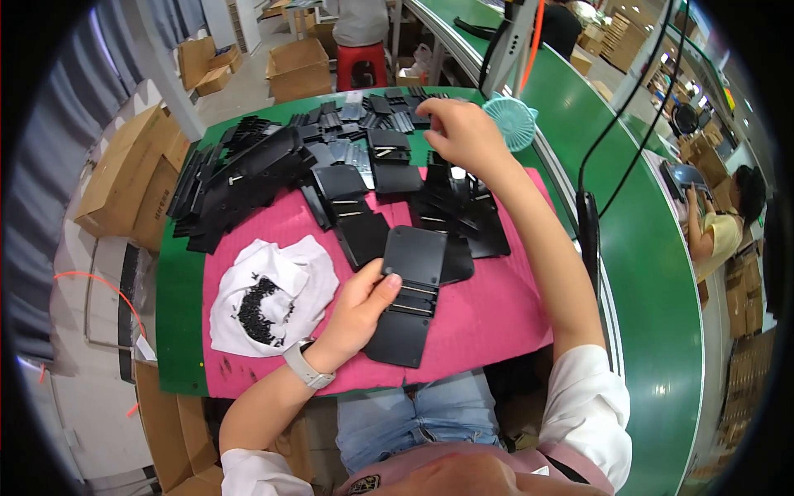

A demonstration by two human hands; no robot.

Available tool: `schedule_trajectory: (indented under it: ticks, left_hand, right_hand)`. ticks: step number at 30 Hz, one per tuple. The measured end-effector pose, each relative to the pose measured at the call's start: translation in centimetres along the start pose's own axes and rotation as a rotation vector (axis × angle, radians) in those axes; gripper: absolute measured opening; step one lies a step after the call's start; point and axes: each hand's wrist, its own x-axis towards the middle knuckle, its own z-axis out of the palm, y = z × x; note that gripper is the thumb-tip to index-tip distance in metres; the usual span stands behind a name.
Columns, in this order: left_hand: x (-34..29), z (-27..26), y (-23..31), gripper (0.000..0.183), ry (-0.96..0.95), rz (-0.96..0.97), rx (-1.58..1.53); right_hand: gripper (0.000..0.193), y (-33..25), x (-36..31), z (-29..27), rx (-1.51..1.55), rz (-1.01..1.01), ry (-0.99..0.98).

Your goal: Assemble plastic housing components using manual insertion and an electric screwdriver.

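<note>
My left hand [356,312] is closed on the left edge of a black hinged plastic holder [415,255]. Two flat panels make up this holder, with thin metal rods across its middle. It is tilted above the pink mat [496,318]. At the far side my right hand [460,131] reaches over a spread of small black parts [379,106], its fingers curled; what they hold, if anything, is too small to tell. Similar black panels [399,178] lie between the hands. Left of my left hand, a white cloth [316,269] carries many tiny black pieces [258,312].
Long black parts [248,178] are heaped at the left of the green table [178,339]. A teal fan [509,122] stands beyond my right hand. Black cables [589,231] hang at the right. Cardboard boxes [124,178] stand at the left; a co-worker in yellow [718,236] sits far right.
</note>
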Motion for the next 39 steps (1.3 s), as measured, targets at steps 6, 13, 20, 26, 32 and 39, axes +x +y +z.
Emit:
schedule_trajectory:
  ticks: [6, 13, 20, 26, 32, 39]
  left_hand:
    - [0.7, 0.2, 0.1, 0.027, -0.028, -0.015, -0.055]
    - [0.4, -1.1, -1.2, 0.025, 0.006, -0.046, 0.015]
    - [1.0, -1.1, -0.4, 0.024, 0.107, 0.000, -0.125]
    - [0.7, -1.1, 0.0, 0.024, 0.218, 0.014, -0.171]
    - [0.8, -0.5, -0.2, 0.024, 0.172, -0.023, -0.206]
    - [0.8, -0.4, -0.1, 0.025, 0.163, -0.073, -0.157]
  right_hand:
    - [0.067, 5.3, 6.8, 8.0, -0.320, 0.040, -0.402]
    - [0.065, 5.5, 7.9, 10.3, -0.459, 0.014, -0.551]
    - [0.025, 4.8, 3.8, 5.0, 0.024, 0.024, -0.187]
    - [0.015, -7.6, -5.6, -0.1, 0.330, -0.238, -0.017]
    - [0.022, -8.2, -9.3, -0.6, 0.643, -0.265, -0.162]
    - [0.025, -5.9, -9.2, -1.0, 0.592, -0.314, -0.231]
